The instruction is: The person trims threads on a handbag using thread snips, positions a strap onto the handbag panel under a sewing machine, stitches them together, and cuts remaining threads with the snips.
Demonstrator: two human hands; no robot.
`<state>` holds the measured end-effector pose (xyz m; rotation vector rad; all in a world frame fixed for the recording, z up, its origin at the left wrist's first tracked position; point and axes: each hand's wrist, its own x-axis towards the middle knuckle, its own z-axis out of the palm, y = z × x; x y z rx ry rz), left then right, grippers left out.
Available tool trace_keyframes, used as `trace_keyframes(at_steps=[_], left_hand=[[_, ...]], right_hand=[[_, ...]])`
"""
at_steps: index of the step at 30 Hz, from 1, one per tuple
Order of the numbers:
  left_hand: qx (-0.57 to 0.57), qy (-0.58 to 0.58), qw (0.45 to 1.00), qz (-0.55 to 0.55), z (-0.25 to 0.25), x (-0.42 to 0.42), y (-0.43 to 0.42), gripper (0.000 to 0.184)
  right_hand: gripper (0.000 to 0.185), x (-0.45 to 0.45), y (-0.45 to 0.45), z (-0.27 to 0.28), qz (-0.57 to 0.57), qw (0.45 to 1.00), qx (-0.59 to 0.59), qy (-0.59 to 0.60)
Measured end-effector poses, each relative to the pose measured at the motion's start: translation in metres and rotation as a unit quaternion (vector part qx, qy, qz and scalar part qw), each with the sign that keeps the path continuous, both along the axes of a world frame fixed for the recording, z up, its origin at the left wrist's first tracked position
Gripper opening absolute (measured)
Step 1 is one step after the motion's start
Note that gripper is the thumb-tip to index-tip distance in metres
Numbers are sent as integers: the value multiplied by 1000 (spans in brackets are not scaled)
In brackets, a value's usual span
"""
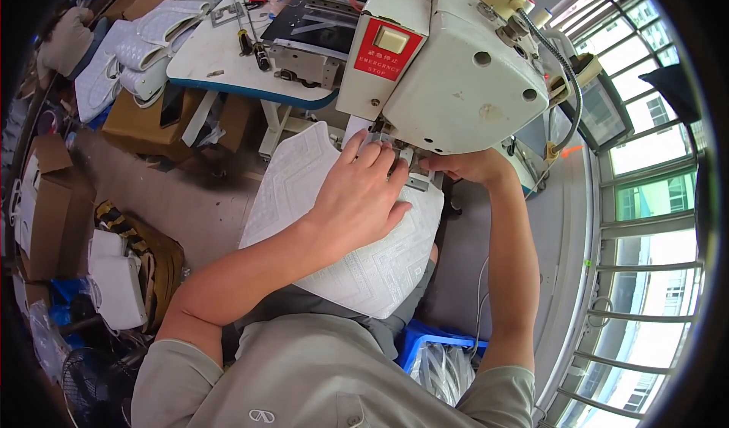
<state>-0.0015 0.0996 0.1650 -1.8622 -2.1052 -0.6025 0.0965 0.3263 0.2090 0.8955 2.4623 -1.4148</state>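
Note:
A white quilted panel (364, 276) with a zigzag stitched pattern hangs over my lap, its upper edge under the head of the sewing machine (467, 71). My left hand (357, 189) lies palm down on the panel, with its fingers curled over the upper edge by the metal clamp (416, 181) and the thumb resting on the surface. From the right, my right hand (463, 166) reaches under the machine head with bent fingers beside the clamp. The machine hides part of those fingertips, so what they grip cannot be made out.
An emergency stop button (391, 39) sits on the machine's front. Screwdrivers (254, 44) lie on the worktable (201, 60), near stacked white quilted pieces (144, 41). At left are cardboard boxes (64, 208) and a fan (95, 386); a blue bin (414, 341) stands below right, beside barred windows.

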Motion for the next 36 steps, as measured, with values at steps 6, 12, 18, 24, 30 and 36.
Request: trace_keyframes(at_steps=[6, 12, 18, 24, 30, 36], left_hand=[[-3, -2, 1000, -7, 2, -2, -1, 52], [-3, -51, 998, -23, 5, -11, -5, 51], [29, -44, 998, -47, 0, -25, -2, 54], [-16, -84, 994, -72, 2, -46, -3, 59], [-18, -62, 991, -120, 0, -64, 2, 62], [-29, -78, 988, -132, 0, -58, 3, 64]], right_hand=[[27, -2, 1, -4, 19, 1000, -2, 18], [34, -8, 0, -4, 60, 997, 19, 35], [24, -15, 4, -9, 49, 997, 67, 0], [22, -19, 19, -16, 64, 996, 60, 7], [20, -18, 14, -1, 76, 988, 104, 79], [25, -11, 19, -2, 28, 996, 81, 6]])
